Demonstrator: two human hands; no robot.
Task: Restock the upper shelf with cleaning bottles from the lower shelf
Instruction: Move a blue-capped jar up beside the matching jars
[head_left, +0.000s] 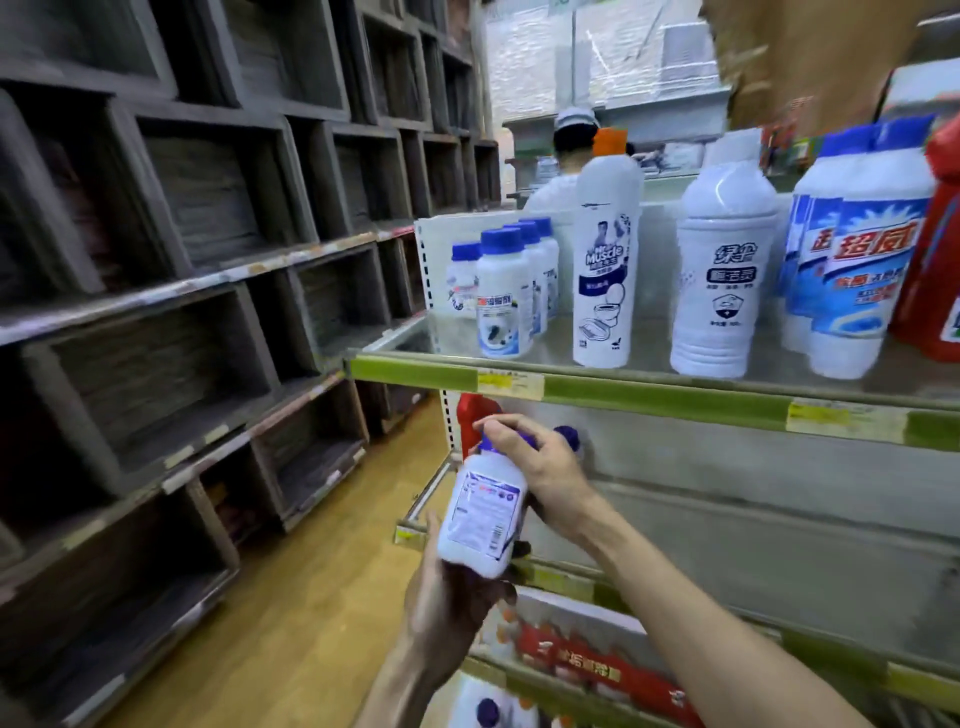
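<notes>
- Two bare hands hold one small white plastic bottle with a purple-blue cap (483, 512) at about 6 o'clock in the view. It is below the green front edge of the upper shelf (665, 397) and out in front of the lower shelf (408, 535).
- The left hand (447, 603) grips its base from underneath, and the right hand (540, 467) curls over the cap and neck.
- The bottle leans with its cap toward 12 o'clock. Its purple-bordered back label faces the camera, showing fine print and a barcode too small to read.
- On the upper shelf, a tall white bottle with an orange cap (605, 260) reads "Muscle" above a toilet drawing.
- At that bottle's 9 o'clock stands a row of small white blue-capped bottles (504, 296).
- At its 3 o'clock stands a ribbed all-white bottle (724, 270) with Chinese lettering.
- Further toward 3 o'clock are blue-capped white bottles with red Chinese characters on blue labels (862, 249).
</notes>
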